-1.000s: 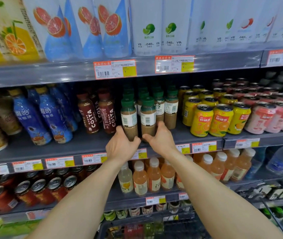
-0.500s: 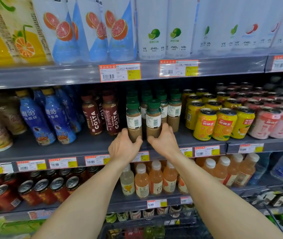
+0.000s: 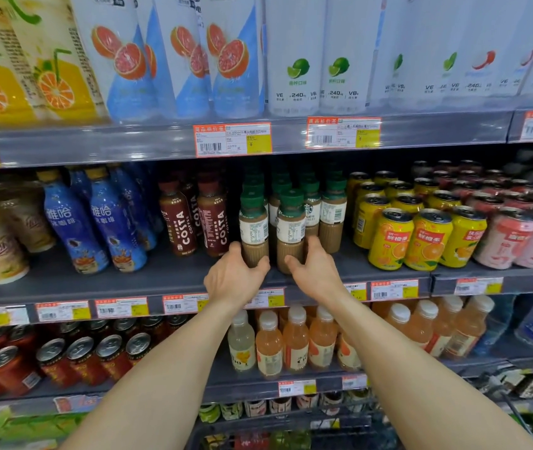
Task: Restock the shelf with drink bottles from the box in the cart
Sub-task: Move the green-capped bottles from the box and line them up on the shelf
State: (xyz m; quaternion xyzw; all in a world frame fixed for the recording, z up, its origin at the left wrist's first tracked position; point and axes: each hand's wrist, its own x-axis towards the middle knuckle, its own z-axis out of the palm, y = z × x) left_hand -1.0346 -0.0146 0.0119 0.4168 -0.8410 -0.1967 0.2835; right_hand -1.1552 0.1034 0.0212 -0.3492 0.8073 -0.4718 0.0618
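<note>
The left bottle (image 3: 254, 222) and the right bottle (image 3: 291, 226), both green-capped, stand upright side by side at the front of the middle shelf (image 3: 96, 284), between brown bottles (image 3: 211, 219) and yellow cans (image 3: 427, 238); the left hand (image 3: 236, 280) curls thumb and fingers round the left bottle's base; the right hand (image 3: 317, 274) grips the right bottle's base likewise.

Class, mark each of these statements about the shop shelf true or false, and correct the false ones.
1. The left hand grips the left green-capped coffee bottle, and the right hand grips the right green-capped coffee bottle. True.
2. Both gripped bottles lie on their sides. False: they stand upright on the grey metal shelf.
3. The brown Costa coffee bottles stand right of them. False: they stand to the left.
4. The yellow orange-drink cans stand to their right. True.
</note>
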